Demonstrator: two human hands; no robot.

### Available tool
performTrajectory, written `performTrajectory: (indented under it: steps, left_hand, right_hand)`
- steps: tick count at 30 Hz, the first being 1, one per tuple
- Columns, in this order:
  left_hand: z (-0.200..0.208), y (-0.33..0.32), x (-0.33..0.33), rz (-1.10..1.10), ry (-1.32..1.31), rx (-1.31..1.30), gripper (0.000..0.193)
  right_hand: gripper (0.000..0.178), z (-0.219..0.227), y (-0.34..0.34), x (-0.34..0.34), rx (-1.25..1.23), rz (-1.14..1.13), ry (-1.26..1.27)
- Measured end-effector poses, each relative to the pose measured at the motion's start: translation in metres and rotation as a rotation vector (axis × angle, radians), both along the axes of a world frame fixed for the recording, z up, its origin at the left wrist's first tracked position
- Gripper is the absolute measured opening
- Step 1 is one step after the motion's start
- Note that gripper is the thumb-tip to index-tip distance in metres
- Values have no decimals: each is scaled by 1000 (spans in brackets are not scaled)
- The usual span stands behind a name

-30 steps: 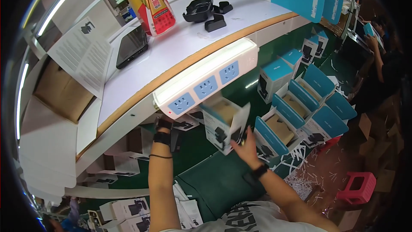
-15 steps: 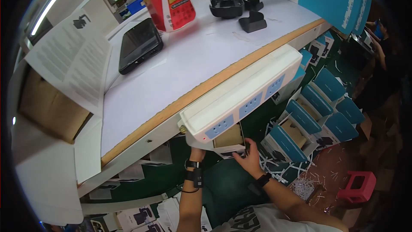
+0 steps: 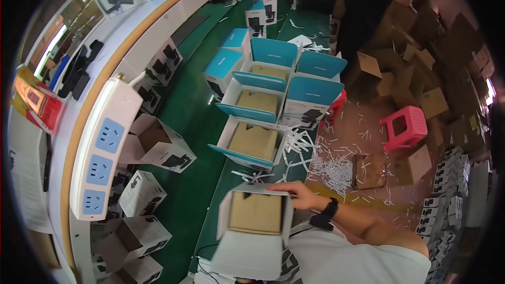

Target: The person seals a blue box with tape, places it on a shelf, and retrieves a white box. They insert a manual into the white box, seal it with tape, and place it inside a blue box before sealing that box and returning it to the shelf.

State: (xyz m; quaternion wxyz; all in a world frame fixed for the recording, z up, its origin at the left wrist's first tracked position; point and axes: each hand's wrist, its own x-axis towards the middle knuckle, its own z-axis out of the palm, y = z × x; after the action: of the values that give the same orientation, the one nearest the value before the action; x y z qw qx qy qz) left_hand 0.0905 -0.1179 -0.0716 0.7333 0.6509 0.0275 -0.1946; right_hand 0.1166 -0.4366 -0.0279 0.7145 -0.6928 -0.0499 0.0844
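Low in the view, an open white carton [image 3: 223, 215] with a brown cardboard insert [image 3: 255, 213] is held close to my body. My right hand [image 3: 295, 193] grips its far right corner, thumb and fingers closed over the edge. The carton's long white flap [image 3: 247, 255] hangs open toward me. My left hand is hidden behind the carton and flap; only a bit of dark wristband shows at the lower edge. Just beyond the carton stand several open boxes with blue lids [image 3: 247, 113], brown inserts inside them.
A white power strip [image 3: 108, 150] is fixed along the curved bench edge at left. White cartons [image 3: 142, 194] lie on the green surface [image 3: 184, 189]. Paper shreds [image 3: 336, 173] and a pink stool [image 3: 405, 128] are on the floor at right. A person in black [image 3: 368, 8] works at the far end.
My view has swung right, from the bench top to the row of blue-lidded boxes. The carton has come out from beneath the power strip, and my left hand has passed out of sight.
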Motion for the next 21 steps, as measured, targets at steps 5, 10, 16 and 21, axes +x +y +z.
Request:
performTrajectory:
  steps: [5,10,16,21]
  left_hand:
    - [-4,-80,6,-576,-304,170,41]
    - [-19,-183,44,-803,-719,361,38]
    - [-31,-318,101,-320,-370,-1,33]
    - [-16,-354,138,-282,-428,390,34]
  right_hand:
    - [42,-56,-82,-73,171,-403,228]
    - [37,-71,-141,-41,-62,-568,165]
    - [20,-72,-184,43,-388,-1222,-99]
    - [20,-77,-195,40,-279,-1037,-83]
